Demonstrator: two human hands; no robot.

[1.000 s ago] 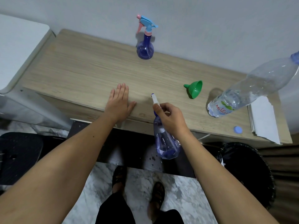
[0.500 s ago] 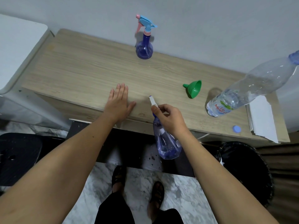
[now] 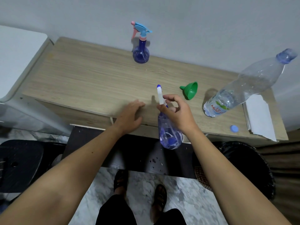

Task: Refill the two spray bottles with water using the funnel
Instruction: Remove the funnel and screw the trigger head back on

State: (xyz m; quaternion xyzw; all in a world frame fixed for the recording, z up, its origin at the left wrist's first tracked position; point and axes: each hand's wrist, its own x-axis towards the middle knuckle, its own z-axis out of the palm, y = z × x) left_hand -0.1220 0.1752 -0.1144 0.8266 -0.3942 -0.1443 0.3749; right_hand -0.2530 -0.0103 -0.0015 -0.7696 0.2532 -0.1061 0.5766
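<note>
Right hand (image 3: 177, 113) grips the spray bottle (image 3: 168, 132) neck; its body hangs at 6 o'clock. Left hand (image 3: 129, 113) relaxed.

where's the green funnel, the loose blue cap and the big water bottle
green funnel (image 3: 191, 91): head view, on the inside of its wide cone.
loose blue cap (image 3: 234, 128): head view, on its top face.
big water bottle (image 3: 243, 88): head view, on its clear middle body.

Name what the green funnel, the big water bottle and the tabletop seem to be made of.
Green funnel: opaque plastic, smooth and slightly glossy. Big water bottle: thin clear plastic, see-through, ribbed and dented. Tabletop: probably wood-grain laminate, going by its uniform pale matte grain; solid wood is possible.
</note>
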